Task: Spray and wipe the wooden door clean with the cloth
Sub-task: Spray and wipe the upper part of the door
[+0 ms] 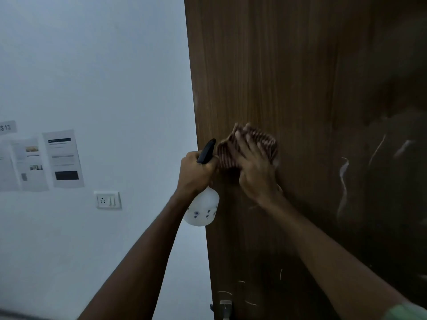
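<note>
Wooden door (pixel 300 77) fills the right side of the view, dark brown, vertical grain. Its left edge runs beside a pale wall (pixel 92 65).

Right hand (pixel 254 162) lies flat on the cloth (pixel 265 139), fingers straight and spread, pressing it against the door near the door's left edge. Cloth is reddish-brown, ribbed, bunched under the palm; it shows above and on both sides of the fingers (outline blurred, so its full shape is hard to make out).

Left hand (pixel 196 172) is wrapped round the neck of the spray bottle (pixel 203 209), fingers curled tight. Bottle hangs upright below the fist: white translucent body with small dark flower prints, black spray head (pixel 206 151) above the knuckles, pointing up and to the right toward the cloth. Bottle sits just at the door's edge, close to the cloth.

Pale streaks (pixel 344 179) mark the door well to the right of the cloth. A metal fitting (pixel 225 308) shows at the door's lower edge.

On the wall: printed sheets (pixel 62 158) stuck up in a row, and a white switch plate (pixel 107 200) below them.
</note>
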Tool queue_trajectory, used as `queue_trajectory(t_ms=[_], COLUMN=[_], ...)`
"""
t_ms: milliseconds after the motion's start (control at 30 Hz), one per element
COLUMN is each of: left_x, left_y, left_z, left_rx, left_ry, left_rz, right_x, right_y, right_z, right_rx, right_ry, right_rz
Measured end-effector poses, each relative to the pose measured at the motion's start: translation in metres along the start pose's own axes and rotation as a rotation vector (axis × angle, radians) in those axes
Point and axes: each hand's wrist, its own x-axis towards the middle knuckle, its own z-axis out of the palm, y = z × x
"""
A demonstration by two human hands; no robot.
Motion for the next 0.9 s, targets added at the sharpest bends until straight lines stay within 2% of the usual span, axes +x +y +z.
queue_trajectory(t_ms=[100,267,333,533,767,900], left_x=[-0.002,0.000,-0.001,-0.007,0.000,-0.001], left_y=[0.002,0.013,0.016,0.013,0.027,0.034], left_z=[0.003,0.021,0.029,0.046,0.075,0.092], left_rx=[0.005,0.003,-0.025,-0.063,-0.067,-0.116], left_ry=[-0.009,-0.027,-0.032,-0.074,-0.101,-0.099], left_rz=[-0.006,0.018,0.023,0.019,0.068,0.060], right_x=[-0.048,0.040,0.050,-0.061,0.036,-0.041], right_y=[0.010,0.043,0.048,0.050,0.097,0.090], right_z=[0.001,-0.036,-0.039,-0.021,-0.059,-0.045], right_rx=[-0.025,-0.002,0.006,-0.038,0.032,-0.008], right_ry=[-0.072,0.014,0.051,-0.089,0.056,-0.058], right_rz=[-0.091,0.094,0.121,-0.054,0.148,0.008])
